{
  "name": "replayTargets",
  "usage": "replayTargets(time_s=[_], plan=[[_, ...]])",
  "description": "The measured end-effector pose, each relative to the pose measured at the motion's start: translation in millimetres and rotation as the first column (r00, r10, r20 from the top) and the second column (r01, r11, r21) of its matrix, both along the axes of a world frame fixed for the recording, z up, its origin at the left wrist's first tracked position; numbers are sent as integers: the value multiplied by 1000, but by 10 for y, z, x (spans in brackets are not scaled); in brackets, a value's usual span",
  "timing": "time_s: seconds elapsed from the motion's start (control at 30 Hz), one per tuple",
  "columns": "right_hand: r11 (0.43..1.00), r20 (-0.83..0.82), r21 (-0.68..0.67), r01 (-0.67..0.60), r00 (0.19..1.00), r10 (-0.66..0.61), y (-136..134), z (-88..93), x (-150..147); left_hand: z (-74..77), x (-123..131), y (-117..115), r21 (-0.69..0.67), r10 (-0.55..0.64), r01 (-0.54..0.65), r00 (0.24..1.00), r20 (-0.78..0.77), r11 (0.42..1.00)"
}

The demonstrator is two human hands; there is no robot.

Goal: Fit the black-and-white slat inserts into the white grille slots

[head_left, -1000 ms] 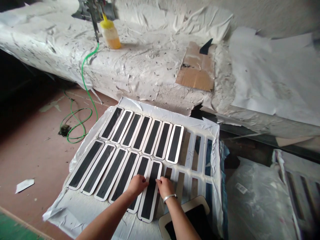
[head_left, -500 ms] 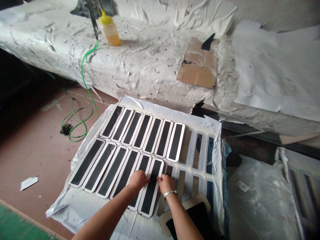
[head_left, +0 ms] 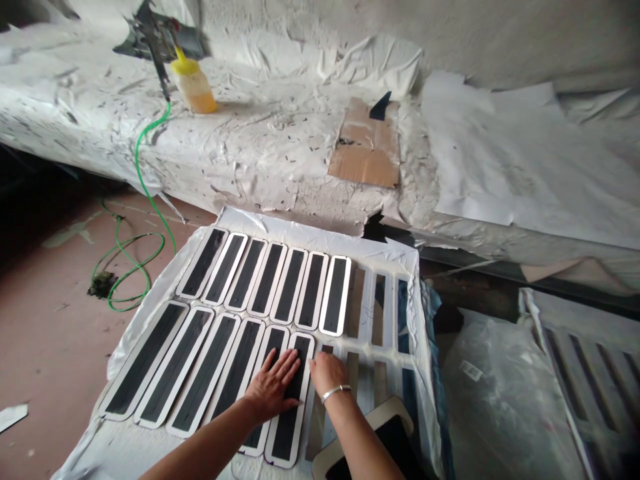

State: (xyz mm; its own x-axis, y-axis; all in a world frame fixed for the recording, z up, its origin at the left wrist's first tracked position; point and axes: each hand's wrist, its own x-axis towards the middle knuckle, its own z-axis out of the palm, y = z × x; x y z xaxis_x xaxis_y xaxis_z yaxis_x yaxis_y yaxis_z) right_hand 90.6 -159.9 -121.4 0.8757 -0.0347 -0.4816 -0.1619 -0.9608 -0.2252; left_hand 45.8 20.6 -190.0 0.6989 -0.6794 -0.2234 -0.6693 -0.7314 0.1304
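Black strip [head_left: 283, 440], pale-rimmed and narrow, lies in the near row of the white slotted tray [head_left: 367, 303], at the right end of that row. Its long axis runs from the tray's near edge toward the far edge, leaning a little to the right at its far end, parallel to its neighbours.

The left hand [head_left: 274, 392] lies flat on the strip's middle, palm down and fingers spread, gripping nothing. The right hand [head_left: 326, 373] rests at the strip's right edge with its fingers bent downward. Whether they pinch the rim cannot be told.

The tray holds two rows of such strips. The far row [head_left: 267, 277] has seven side by side and the near row [head_left: 200, 370] has six, counting the one under the hands. All point the same way. To the right of both rows the tray's long slots [head_left: 379, 310] show open, aligned with the strips.

Beyond the tray's far edge, on a paper-covered bench, a yellow-capped bottle [head_left: 193, 83] stands upright with amber liquid in its lower part. A rounded dark panel [head_left: 387, 433] sits at the tray's near right corner.
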Motion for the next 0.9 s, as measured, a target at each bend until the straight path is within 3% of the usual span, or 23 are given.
replayTargets(time_s=[0.1, 0.17, 0.33, 0.4, 0.53, 0.67, 0.8, 0.9], plan=[[999, 352, -23, 25, 936, -15, -226, 22, 361, -33, -25, -23, -28, 12, -10, 997, 77, 1000], [998, 511, -67, -3, 859, 37, -376, -101, 600, -31, -37, -45, -65, 37, -29, 991, 127, 997], [983, 558, -133, -124, 811, 178, -543, -675, 799, -64, -30, -62, -70, 60, -54, 995, 83, 996], [983, 544, -139, -117, 821, 175, -541, -770, 759, -48, -4, -52, -64, 60, -60, 998, 9, 996], [984, 517, -132, -116, 839, 169, -563, -564, 865, 116, 85, -47, -65, 44, -58, 979, -198, 996], [984, 527, -160, -81, 836, 155, -659, -317, 1410, 281, 177, -79, -11, 40, -48, 926, -376, 999], [983, 477, -177, -43, 870, 124, -723, -430, 1940, 263, 207, -109, 47, 58, -42, 903, -426, 998], [987, 490, -158, -11, 867, 88, -720, -552, 2067, 198, 190, -105, 59, 57, -37, 913, -405, 998]])
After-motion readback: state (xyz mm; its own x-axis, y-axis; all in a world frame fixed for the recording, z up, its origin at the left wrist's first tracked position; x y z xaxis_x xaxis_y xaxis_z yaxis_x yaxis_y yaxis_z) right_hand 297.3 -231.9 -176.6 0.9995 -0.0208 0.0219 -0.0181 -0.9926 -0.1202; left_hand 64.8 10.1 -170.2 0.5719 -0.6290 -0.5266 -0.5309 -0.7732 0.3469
